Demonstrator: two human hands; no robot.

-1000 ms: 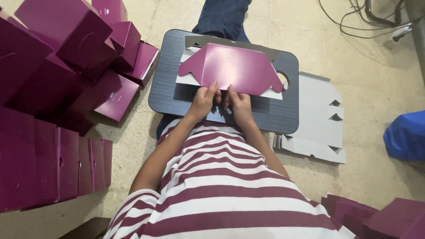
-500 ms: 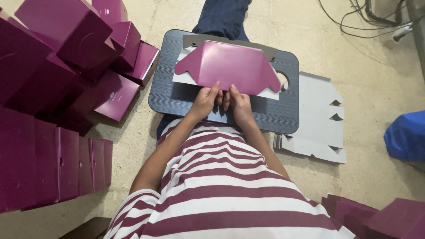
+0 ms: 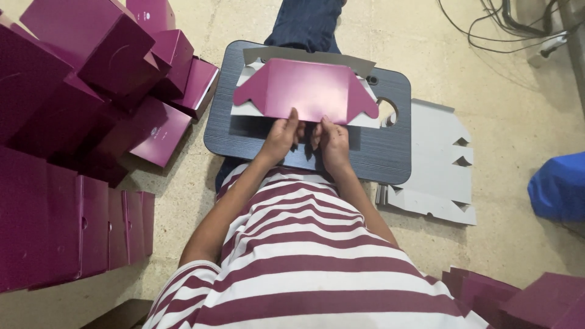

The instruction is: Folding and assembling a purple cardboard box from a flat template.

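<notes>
A flat magenta cardboard box blank (image 3: 308, 90) with angled side flaps lies across a dark lap tray (image 3: 372, 152), its grey underside showing at the top edge. My left hand (image 3: 281, 137) and my right hand (image 3: 330, 140) both grip the blank's near edge, thumbs on top, close together at the middle. The blank is tilted up slightly from the tray.
Assembled magenta boxes (image 3: 91, 55) pile up at the left, with flat folded ones (image 3: 73, 225) standing below them. A grey flat blank (image 3: 439, 164) lies on the floor right of the tray. More magenta pieces (image 3: 524, 298) sit bottom right, a blue object (image 3: 560, 186) at right, cables (image 3: 512, 24) top right.
The blank has been pushed slightly away and flattened a little; both hands stay on its near edge.
</notes>
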